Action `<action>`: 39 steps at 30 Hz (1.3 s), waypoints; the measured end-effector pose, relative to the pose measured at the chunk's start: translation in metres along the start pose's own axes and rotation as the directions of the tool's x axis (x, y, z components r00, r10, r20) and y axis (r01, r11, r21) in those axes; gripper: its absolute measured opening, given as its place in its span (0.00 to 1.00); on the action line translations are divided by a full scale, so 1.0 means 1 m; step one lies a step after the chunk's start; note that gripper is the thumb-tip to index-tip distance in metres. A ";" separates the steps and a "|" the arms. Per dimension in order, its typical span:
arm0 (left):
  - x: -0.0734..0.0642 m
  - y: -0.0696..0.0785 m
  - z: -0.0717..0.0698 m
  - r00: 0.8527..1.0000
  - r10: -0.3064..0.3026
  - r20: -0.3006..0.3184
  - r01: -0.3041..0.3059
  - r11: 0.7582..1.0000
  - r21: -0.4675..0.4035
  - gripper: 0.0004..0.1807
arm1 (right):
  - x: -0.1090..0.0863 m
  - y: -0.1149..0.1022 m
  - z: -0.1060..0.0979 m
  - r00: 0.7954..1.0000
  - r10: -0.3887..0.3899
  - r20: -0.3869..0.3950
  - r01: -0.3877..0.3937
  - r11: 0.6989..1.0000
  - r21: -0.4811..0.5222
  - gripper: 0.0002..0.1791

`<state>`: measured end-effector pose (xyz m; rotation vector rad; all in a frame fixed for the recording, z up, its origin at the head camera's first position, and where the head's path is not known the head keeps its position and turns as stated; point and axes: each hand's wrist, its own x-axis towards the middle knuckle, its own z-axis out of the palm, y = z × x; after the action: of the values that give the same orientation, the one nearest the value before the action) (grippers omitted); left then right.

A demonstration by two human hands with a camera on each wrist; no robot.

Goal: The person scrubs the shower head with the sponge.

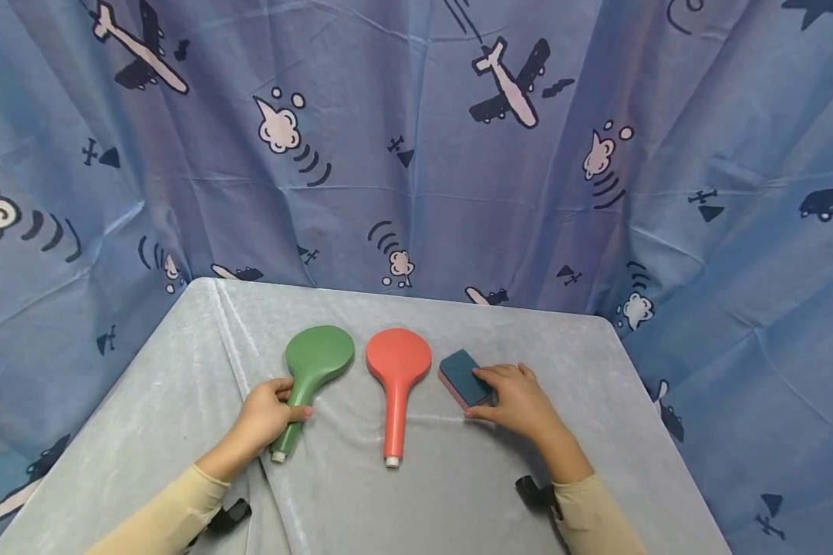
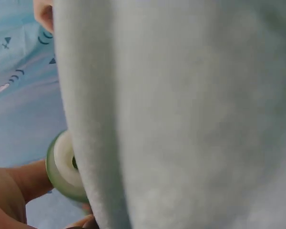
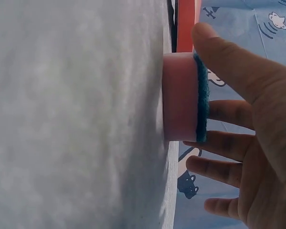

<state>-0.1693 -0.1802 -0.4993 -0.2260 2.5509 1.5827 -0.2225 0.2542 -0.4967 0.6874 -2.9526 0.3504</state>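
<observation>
On the left of the table lies a green paddle (image 1: 319,356) with a round flat head and a white-tipped handle. My left hand (image 1: 265,418) holds its handle, the thumb across it and the fingers at its far side. In the left wrist view the handle's round end (image 2: 66,164) shows beside the fingers. My right hand (image 1: 521,399) is at a sponge (image 1: 462,376), pink with a dark blue-green scouring top. The forefinger overlaps the top's right corner and the thumb is at the near corner. The right wrist view shows fingers (image 3: 224,143) spread and loosely extended about the sponge.
Between the two hands lies a red paddle (image 1: 398,362) of the same shape, handle toward me. A pale grey cloth with folds covers the table (image 1: 458,493). Behind it and at both sides hangs a blue curtain (image 1: 403,139) printed with planes.
</observation>
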 end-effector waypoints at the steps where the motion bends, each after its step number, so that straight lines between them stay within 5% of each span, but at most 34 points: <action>1: 0.000 0.000 0.000 1.000 -0.012 -0.002 0.012 0.999 -0.030 0.41 | 0.000 0.000 0.000 1.000 0.001 0.002 -0.001 1.000 -0.004 0.48; 11: -0.004 0.003 -0.005 0.999 0.002 -0.041 -0.009 0.986 -0.165 0.36 | 0.001 -0.004 0.002 0.999 0.030 -0.035 -0.031 0.999 -0.041 0.44; 22: -0.011 0.055 -0.020 0.990 0.109 -0.086 -0.124 0.975 -0.187 0.35 | 0.003 -0.004 0.002 0.996 0.071 -0.054 -0.069 0.997 0.031 0.40; 33: -0.019 0.096 -0.010 0.983 0.173 -0.066 -0.184 0.950 -0.251 0.34 | 0.002 -0.003 -0.008 0.988 0.094 -0.122 -0.070 0.980 0.188 0.38; 39: -0.022 0.104 0.001 0.983 0.182 -0.036 -0.185 0.937 -0.297 0.34 | -0.001 -0.012 -0.029 0.952 0.092 -0.293 -0.006 0.960 0.281 0.37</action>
<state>-0.1684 -0.1326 -0.4042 -0.0215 2.3864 2.0408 -0.2156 0.2515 -0.4664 0.5280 -2.6538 0.8091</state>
